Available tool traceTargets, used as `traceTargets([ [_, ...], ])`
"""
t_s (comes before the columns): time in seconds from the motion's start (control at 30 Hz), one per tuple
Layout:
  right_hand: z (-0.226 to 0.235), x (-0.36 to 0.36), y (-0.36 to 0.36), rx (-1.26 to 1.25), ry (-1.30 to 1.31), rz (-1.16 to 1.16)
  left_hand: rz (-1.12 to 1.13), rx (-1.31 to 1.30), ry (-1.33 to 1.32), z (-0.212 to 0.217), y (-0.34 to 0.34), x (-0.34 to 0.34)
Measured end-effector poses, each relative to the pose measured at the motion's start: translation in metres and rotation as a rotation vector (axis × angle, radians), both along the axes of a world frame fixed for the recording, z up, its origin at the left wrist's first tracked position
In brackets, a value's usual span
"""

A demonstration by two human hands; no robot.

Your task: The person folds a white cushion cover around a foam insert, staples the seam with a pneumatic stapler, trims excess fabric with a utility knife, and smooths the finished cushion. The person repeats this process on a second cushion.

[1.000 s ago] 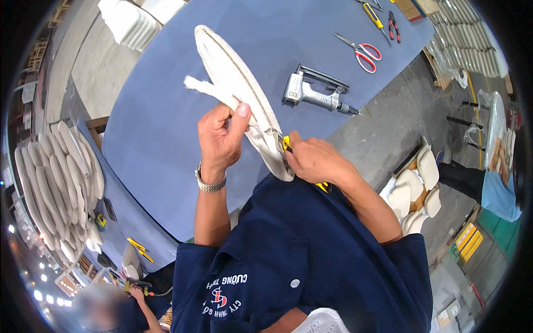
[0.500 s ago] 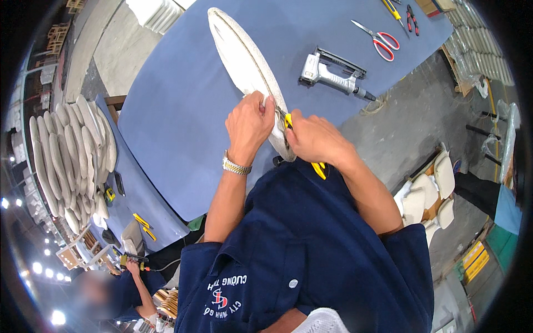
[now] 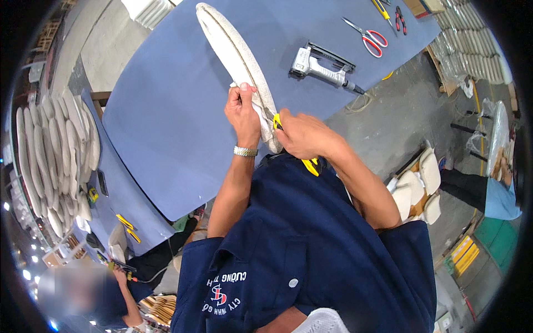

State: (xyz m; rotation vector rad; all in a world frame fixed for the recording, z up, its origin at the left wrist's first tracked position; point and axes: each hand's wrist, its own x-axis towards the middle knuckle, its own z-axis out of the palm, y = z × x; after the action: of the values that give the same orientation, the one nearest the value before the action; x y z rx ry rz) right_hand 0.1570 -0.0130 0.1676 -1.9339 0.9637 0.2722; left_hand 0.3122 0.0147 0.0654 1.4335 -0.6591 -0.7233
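Observation:
A long, narrow white-and-grey fabric-covered seat pad (image 3: pixel 239 55) stands on its edge, its near end by my shirt and its far end over the table. My left hand (image 3: pixel 242 114) is closed on its left side, thumb on top, with loose white fabric beside the fingers. My right hand (image 3: pixel 305 136) is wrapped round yellow-handled pliers (image 3: pixel 311 166), whose head meets the pad's edge near its close end. My fingers hide the middle of the pliers.
On the blue-covered table (image 3: pixel 166 111) lie a staple gun (image 3: pixel 319 69), red-handled scissors (image 3: pixel 369 41), a yellow-handled tool (image 3: pixel 383 8) and small red-black pliers (image 3: pixel 401 21). Stacked pads (image 3: pixel 55 155) stand left. A co-worker's arm (image 3: pixel 130 302) shows lower left; another person (image 3: pixel 499 197) is at right.
My left hand has shifted its hold, its thumb now lying over the pad. The pliers remain in my right hand at the pad's edge. The whole view has shifted slightly.

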Motion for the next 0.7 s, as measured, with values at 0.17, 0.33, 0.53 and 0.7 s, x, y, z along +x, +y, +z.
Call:
traceTargets([
  [0.17,0.006,-0.005,0.015,0.034,0.03,0.004,0.078,-0.053,0.087,-0.006,-0.003,-0.007],
  [0.33,-0.003,-0.016,0.033,-0.042,0.043,0.005,0.116,-0.075,0.018,-0.005,-0.004,-0.015],
  [0.53,0.005,-0.016,0.047,0.01,0.089,-0.026,0.16,-0.035,0.011,-0.011,-0.004,-0.015],
  [0.7,-0.001,-0.017,0.055,-0.047,0.107,-0.007,0.214,-0.045,0.014,-0.011,-0.007,-0.018],
])
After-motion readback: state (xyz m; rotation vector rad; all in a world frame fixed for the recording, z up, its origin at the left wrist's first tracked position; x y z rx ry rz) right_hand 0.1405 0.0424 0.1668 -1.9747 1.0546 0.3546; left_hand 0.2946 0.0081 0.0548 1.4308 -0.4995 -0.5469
